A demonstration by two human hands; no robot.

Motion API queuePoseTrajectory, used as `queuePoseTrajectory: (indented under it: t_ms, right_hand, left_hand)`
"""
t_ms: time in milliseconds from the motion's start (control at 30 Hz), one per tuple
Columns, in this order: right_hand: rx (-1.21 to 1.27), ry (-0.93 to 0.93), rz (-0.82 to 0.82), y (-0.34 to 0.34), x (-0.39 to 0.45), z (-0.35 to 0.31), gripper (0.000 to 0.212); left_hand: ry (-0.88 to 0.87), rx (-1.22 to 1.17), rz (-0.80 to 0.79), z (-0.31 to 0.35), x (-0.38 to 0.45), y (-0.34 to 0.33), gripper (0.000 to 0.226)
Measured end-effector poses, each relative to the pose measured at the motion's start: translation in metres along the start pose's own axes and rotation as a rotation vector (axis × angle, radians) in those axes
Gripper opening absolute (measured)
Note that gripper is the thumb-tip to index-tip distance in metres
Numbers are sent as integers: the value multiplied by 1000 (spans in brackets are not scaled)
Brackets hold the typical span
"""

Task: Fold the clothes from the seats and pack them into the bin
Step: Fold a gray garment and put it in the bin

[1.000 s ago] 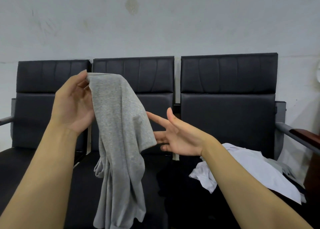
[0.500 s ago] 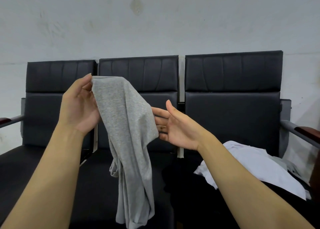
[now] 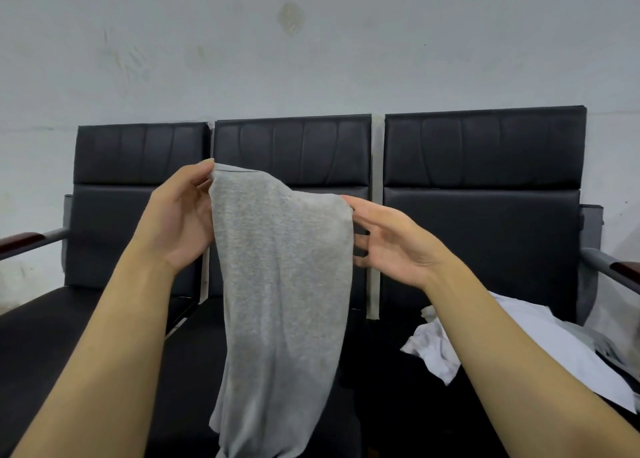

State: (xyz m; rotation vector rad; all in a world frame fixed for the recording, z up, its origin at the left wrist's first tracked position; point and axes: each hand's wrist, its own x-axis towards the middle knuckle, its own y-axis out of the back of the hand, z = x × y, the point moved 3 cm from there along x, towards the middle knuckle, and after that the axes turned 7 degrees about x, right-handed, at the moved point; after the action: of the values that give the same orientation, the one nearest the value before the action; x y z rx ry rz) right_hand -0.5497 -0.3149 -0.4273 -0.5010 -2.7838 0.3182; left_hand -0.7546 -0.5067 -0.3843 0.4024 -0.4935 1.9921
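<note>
The left hand (image 3: 180,215) pinches the top corner of a grey garment (image 3: 280,301) at its 1 o'clock. The right hand (image 3: 391,239), fingers nearly straight, touches the garment's other upper edge at its 9 o'clock; whether it grips cannot be told. The cloth hangs between them over the middle of three black seats (image 3: 485,222). White clothes (image 3: 519,346) lie on the right seat, at 4 o'clock. No writing or labels can be read.

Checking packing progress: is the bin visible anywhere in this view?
No: only the grey garment held up, black seats, and white clothes on the right seat show.
</note>
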Motion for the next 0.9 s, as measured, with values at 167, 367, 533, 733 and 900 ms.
queuePoseTrajectory:
  t_ms: [167,367,533,733,900]
  right_hand:
    - [-1,16,224,13,4,-9,38]
    - [-166,82,321,18,4,-21,28]
    - [-469,154,365,24,5,-30,24]
    - [-871,163,464,31,45,-63,10]
    - [-903,258,482,28,78,-98,9]
  left_hand:
    - [4,86,-38,-3,1,-1,56]
    - [7,289,-44,-12,5,7,37]
    - [63,329,106,-37,20,30,27]
    - [77,549,177,-23,72,46,32]
    - [5,619,187,21,114,48,39]
